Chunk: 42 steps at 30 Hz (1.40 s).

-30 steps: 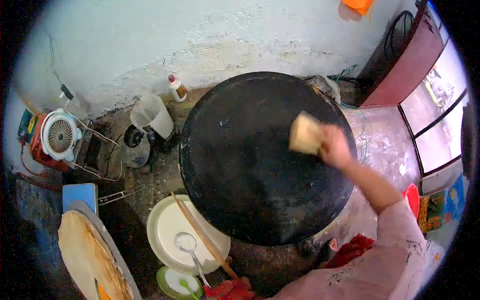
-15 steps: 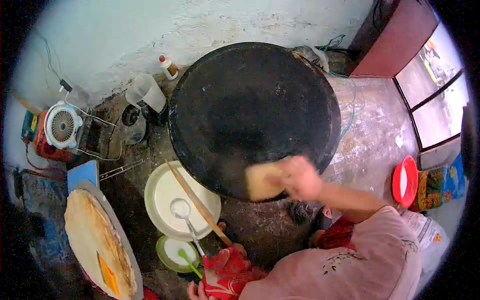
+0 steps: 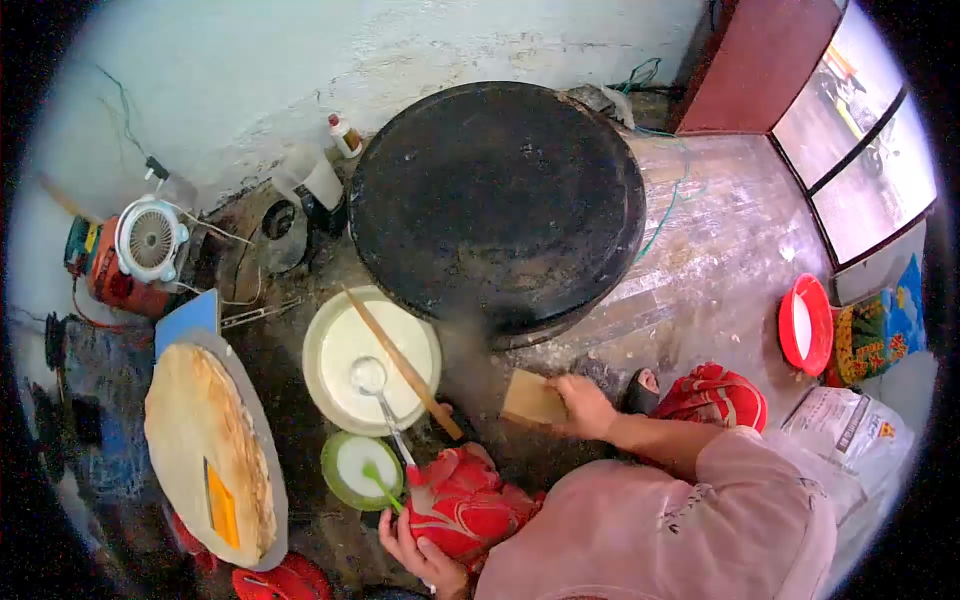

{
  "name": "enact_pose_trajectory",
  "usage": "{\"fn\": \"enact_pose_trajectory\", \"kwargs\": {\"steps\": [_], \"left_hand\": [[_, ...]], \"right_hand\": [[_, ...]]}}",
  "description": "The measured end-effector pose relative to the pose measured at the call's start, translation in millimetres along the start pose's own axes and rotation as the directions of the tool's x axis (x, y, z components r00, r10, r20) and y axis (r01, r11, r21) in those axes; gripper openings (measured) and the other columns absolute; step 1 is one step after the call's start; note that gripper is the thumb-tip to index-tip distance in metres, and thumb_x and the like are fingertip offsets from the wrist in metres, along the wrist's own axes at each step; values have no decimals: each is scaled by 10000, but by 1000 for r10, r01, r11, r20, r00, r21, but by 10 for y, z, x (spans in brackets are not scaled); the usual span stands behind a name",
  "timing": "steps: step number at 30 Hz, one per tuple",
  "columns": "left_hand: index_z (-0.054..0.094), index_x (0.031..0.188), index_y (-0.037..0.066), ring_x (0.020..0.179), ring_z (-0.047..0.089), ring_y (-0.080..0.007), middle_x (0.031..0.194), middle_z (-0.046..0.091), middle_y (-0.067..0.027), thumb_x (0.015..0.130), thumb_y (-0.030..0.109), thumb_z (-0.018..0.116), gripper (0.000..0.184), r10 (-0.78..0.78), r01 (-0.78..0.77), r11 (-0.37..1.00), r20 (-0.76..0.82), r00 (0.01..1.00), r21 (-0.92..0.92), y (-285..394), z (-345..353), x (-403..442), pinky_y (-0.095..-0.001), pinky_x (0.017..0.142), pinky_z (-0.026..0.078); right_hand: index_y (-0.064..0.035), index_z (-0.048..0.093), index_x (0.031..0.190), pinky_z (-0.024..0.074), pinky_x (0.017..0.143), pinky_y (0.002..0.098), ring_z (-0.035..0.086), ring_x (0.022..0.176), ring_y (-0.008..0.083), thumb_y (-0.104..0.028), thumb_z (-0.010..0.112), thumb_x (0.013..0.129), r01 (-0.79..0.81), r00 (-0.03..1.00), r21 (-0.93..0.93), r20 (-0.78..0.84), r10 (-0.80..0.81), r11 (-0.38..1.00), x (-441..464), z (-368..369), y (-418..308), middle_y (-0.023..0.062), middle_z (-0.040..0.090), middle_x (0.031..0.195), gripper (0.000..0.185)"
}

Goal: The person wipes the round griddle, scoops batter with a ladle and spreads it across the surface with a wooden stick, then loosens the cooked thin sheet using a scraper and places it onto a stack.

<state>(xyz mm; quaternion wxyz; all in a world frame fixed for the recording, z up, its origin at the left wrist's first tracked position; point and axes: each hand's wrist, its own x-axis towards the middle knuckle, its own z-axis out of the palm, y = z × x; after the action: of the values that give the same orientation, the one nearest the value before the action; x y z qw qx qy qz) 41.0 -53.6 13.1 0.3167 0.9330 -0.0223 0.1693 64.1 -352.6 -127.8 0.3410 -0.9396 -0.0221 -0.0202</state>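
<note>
My right hand grips a flat tan rectangular pad, held low in front of the big round black griddle and apart from it. My left hand rests beside my red-clad knee, fingers loosely spread, below a green bowl of white liquid with a green spoon in it. Behind that bowl stands a wide basin of pale batter. A long wooden stick and a metal ladle lie across it.
At left, a stack of thin round flatbreads bears an orange scraper. Farther back are a small fan, a plastic jug and a bottle. A red bowl and a white sack stand right.
My right hand has drawn the tan pad off the griddle's near edge and down toward me. The view has shifted slightly; more of my left hand shows. Faint steam or smoke rises at the griddle's edge.
</note>
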Motion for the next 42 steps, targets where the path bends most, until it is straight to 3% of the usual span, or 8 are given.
{"fn": "enact_pose_trajectory", "kwargs": {"steps": [5, 8, 16, 18, 22, 31, 38, 42], "left_hand": [[495, 1155, -45, 1156, 371, -348, 1283, 350, -217, 926, 337, 346, 469, -182, 198, 966, 105, 978, -164, -181, -69, -204, -440, 964, 294], [498, 1158, -48, 1146, 386, -349, 1261, 381, -218, 914, 358, 351, 495, -191, 202, 962, 77, 979, -182, -164, -132, -230, -435, 971, 292], [459, 1198, -57, 1159, 405, -337, 1288, 384, -174, 924, 417, 287, 574, -194, 197, 917, 42, 980, -347, -445, -186, -281, -419, 1003, 280], [391, 1262, -30, 1211, 373, -353, 1324, 360, -152, 928, 440, 276, 588, -414, 262, 274, 133, 901, -925, -634, -94, -359, -448, 1020, 270], [279, 1339, 19, 1241, 328, -394, 1361, 337, -166, 923, 465, 268, 609, -486, 186, -198, 261, 834, -963, -691, -172, -298, -484, 1051, 218], [96, 1416, 90, 1227, 367, -282, 1394, 290, -157, 895, 509, 385, 728, -405, 650, 107, 564, 720, -753, -1128, 63, -1164, -407, 1027, 268], [388, 1294, 24, 1019, 526, -189, 1199, 474, -125, 897, 127, 504, 427, -555, 625, 691, 288, 780, -363, -1487, 86, -1480, -309, 862, 434], [437, 1240, 17, 973, 546, -181, 1138, 494, -119, 888, 105, 516, 372, -619, 681, 650, 285, 732, -337, -1455, -43, -1258, -308, 796, 470]], "right_hand": [[-67, 425, 875, 429, 721, 406, 503, 831, 340, -359, 793, 576, -563, 825, 8, 55, 562, 826, -53, 971, 428, 159, 493, 847, 556], [-48, 447, 978, 433, 756, 420, 501, 851, 361, -397, 732, 661, -559, 786, 23, -305, 538, 829, 151, 1217, 610, 171, 513, 905, 550], [-40, 533, 1125, 429, 863, 388, 539, 1016, 346, -404, 610, 770, -380, 902, -289, 96, 422, 878, 34, 1512, 1196, 181, 575, 1087, 515], [-65, 567, 1093, 443, 882, 375, 560, 990, 312, -353, 490, 830, -444, 748, -103, 503, 432, 890, 126, 903, 620, 174, 570, 1091, 398], [-36, 600, 1034, 475, 723, 351, 602, 796, 225, -251, 560, 825, -467, 758, 56, 540, 367, 883, -124, 1176, 962, 129, 631, 882, 303], [-19, 612, 951, 458, 593, 261, 548, 656, 116, -224, 586, 852, -482, 682, 151, 682, 262, 863, 17, 1301, 592, 35, 621, 774, 229], [3, 431, 1211, 469, 788, 358, 553, 922, 243, -395, 730, 705, -677, 659, 307, 659, 364, 669, 779, 1880, -180, 156, 548, 1085, 710], [70, 104, 1326, 430, 874, 400, 473, 1077, 289, -307, 822, 618, -763, 641, 498, 664, 384, 412, 1073, 2077, -522, 252, 436, 1194, 1076]]}}
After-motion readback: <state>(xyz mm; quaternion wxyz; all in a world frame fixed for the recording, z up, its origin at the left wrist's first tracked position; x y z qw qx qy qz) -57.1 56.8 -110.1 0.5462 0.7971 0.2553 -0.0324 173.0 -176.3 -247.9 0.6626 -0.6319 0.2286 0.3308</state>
